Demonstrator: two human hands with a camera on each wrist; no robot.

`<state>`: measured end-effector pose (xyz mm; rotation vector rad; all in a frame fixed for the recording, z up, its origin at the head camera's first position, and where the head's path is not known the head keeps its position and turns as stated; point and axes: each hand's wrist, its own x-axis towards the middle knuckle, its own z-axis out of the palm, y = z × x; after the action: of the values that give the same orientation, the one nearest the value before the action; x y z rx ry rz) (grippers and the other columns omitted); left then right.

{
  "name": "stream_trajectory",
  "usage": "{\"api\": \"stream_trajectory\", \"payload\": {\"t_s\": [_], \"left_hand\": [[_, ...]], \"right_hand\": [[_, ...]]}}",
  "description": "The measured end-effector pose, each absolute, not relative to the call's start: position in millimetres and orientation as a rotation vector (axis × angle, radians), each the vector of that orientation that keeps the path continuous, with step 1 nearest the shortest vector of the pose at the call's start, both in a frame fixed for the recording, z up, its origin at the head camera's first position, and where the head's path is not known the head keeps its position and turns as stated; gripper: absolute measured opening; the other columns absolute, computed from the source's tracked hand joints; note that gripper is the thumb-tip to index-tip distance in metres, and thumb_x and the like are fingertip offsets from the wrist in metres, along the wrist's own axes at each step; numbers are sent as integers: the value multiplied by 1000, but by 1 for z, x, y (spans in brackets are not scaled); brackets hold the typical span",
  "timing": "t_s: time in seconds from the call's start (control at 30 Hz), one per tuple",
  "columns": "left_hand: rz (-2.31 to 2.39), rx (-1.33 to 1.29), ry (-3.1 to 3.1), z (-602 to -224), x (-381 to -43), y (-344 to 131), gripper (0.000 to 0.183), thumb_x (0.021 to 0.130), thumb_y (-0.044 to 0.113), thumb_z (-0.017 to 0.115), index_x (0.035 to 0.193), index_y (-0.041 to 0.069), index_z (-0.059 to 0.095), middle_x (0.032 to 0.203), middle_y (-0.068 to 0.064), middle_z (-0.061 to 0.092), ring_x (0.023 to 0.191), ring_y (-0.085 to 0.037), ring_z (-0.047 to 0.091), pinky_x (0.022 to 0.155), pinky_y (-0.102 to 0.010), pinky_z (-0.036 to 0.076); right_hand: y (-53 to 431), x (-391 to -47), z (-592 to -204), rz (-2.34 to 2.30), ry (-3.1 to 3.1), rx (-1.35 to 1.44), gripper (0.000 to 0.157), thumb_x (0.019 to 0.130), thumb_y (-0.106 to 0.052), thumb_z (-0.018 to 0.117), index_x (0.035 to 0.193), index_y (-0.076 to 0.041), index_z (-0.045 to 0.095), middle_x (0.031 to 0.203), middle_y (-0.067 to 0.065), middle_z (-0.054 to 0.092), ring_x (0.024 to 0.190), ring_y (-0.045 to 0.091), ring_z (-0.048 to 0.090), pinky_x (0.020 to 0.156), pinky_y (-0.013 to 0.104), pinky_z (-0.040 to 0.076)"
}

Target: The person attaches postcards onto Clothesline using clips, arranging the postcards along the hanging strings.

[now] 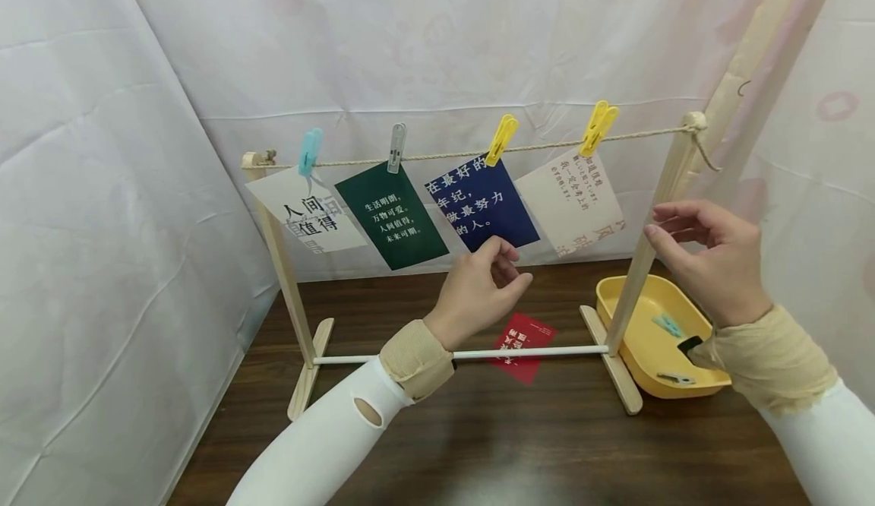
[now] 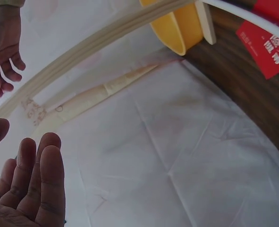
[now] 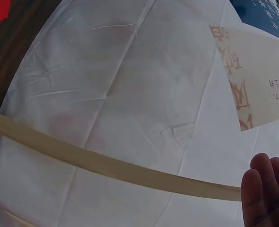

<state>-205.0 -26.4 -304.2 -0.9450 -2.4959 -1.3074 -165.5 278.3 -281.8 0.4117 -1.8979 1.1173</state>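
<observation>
Four postcards hang by clothespins from a rope: a white card [image 1: 307,236], a green card [image 1: 393,217], a navy card [image 1: 509,206] and a cream card [image 1: 573,217]. A blue clothespin [image 1: 311,150], a grey clothespin [image 1: 396,147] and two yellow clothespins [image 1: 502,140] grip them. My left hand [image 1: 478,289] hovers just in front of the navy card's lower edge, fingers loosely bent around nothing; contact cannot be told. Beside the right post, my right hand [image 1: 718,259] is raised with relaxed fingers, holding nothing. In the right wrist view, the cream card [image 3: 259,78] hangs apart from its fingertips.
The wooden rack's right post [image 1: 645,263] stands near the right hand, and a white crossbar [image 1: 533,352] runs low between the feet. A red card [image 1: 525,331] lies on the dark table [image 1: 478,438]. A yellow basin [image 1: 639,362] at right holds a few clothespins.
</observation>
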Motion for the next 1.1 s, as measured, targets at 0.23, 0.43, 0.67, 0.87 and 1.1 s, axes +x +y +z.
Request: {"api": "stream_trajectory", "payload": {"t_s": [0.23, 0.43, 0.67, 0.87, 1.1], "left_hand": [[-1307, -948, -2587, -329, -205, -28, 26, 101, 23, 77, 120, 9, 67, 99, -3, 77, 84, -9, 67, 77, -22, 57], [-1347, -964, -2638, -352, -204, -31, 26, 101, 22, 77, 120, 9, 66, 100, -2, 76, 85, -8, 66, 79, -22, 57], [-1297, -950, -2703, -375, -201, -32, 26, 100, 23, 77, 120, 11, 66, 103, -1, 76, 84, -6, 65, 81, -21, 58], [-1257, -918, -2721, -396, -203, -33, 24, 99, 23, 77, 118, 10, 68, 103, 0, 76, 85, -5, 67, 83, -21, 59], [-1069, -967, -2774, -423, -205, -33, 22, 99, 24, 78, 116, 12, 70, 105, -1, 79, 90, -12, 73, 82, -22, 59]], "right_hand": [[283, -163, -293, 1095, -1917, 391, 17, 84, 18, 75, 102, 18, 74, 98, -23, 74, 83, -9, 69, 76, 4, 54], [290, -158, -306, 1094, -1935, 372, 17, 84, 18, 75, 101, 18, 73, 98, -27, 73, 82, -11, 68, 75, 4, 54], [297, -154, -321, 1121, -1968, 259, 14, 86, 15, 76, 99, 16, 72, 92, -29, 71, 76, -10, 67, 72, 4, 52], [307, -153, -332, 1152, -2000, 139, 12, 87, 13, 76, 99, 12, 72, 89, -30, 71, 74, -11, 66, 71, 3, 51], [322, -154, -350, 1134, -2067, 3, 12, 88, 8, 77, 96, -1, 75, 85, -34, 68, 70, -15, 64, 69, 2, 49]]}}
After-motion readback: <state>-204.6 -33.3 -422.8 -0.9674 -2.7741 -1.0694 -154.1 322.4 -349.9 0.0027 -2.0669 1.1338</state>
